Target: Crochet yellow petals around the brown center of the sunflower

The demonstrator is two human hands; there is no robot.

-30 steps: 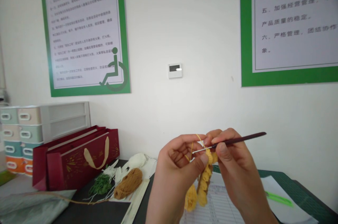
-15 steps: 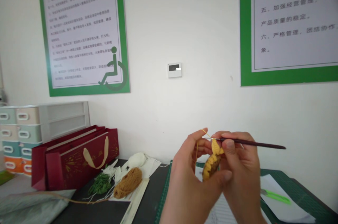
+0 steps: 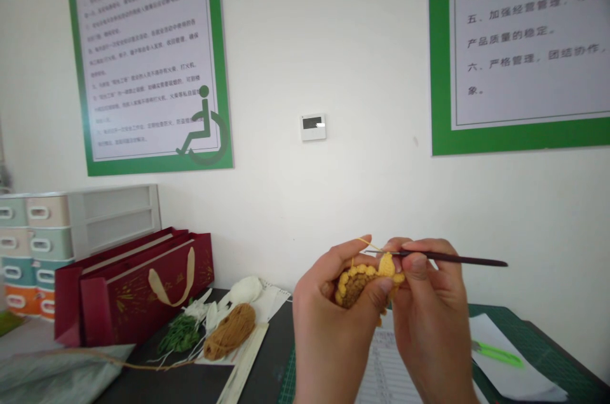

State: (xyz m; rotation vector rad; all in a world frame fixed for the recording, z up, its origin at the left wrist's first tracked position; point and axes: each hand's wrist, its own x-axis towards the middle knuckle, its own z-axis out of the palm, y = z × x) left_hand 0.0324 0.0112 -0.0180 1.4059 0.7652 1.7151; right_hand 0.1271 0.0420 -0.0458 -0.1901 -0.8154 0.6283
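Note:
My left hand (image 3: 331, 305) is closed on a crocheted piece (image 3: 357, 286), brown in the middle with a scalloped yellow edge. Yellow yarn (image 3: 370, 244) runs over its raised index finger toward the hook. In my right hand (image 3: 429, 302) is a crochet hook (image 3: 464, 258) with a dark handle, pinched between thumb and fingers. Its thin metal tip points left, at the top of a small yellow petal-like part (image 3: 387, 263) of the piece. Right fingertips also touch the piece's right edge. Part of the piece is hidden behind the left thumb.
Brown yarn (image 3: 230, 331), green yarn (image 3: 181, 335) and white yarn (image 3: 246, 289) lie on the dark table at left. Behind them stand red gift bags (image 3: 143, 289) and a drawer unit (image 3: 114, 216). A green cutter (image 3: 499, 354) rests on paper at right, over a cutting mat (image 3: 495, 315).
My left hand has turned the crocheted piece, so its brown face and yellow edge now show broadly. The hook has shifted slightly left, its tip still by the yellow part.

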